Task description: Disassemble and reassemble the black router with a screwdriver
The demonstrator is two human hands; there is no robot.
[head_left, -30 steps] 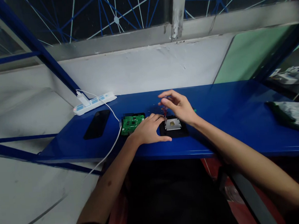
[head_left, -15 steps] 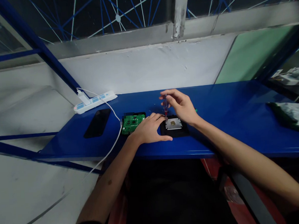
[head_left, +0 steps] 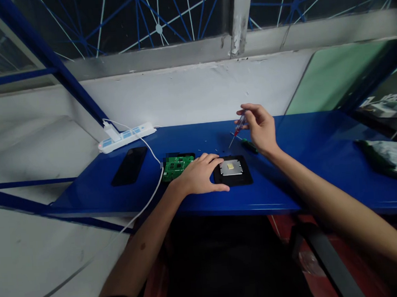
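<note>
My left hand [head_left: 200, 174] rests with fingers spread at the left edge of a black casing [head_left: 242, 178], which has a silver metal plate [head_left: 236, 167] with a small pale square on it. Above and to the right, my right hand [head_left: 259, 127] grips a screwdriver [head_left: 239, 125] with a clear and red handle, its tip pointing down left over the table, off the casing. Left of my left hand lies a green circuit board [head_left: 175, 166] in a black shell. A green-handled screwdriver [head_left: 250, 146] lies beneath my right hand.
A black phone [head_left: 129, 165] and a white power strip [head_left: 127, 136] with a white cable [head_left: 150, 191] are on the left of the blue table [head_left: 316, 159]. Small screws lie behind the casing. A silvery package [head_left: 392, 157] sits at the far right.
My right hand has lifted the screwdriver off the metal plate and moved up and to the right, uncovering more of the green screwdriver. My left hand has stayed at the casing.
</note>
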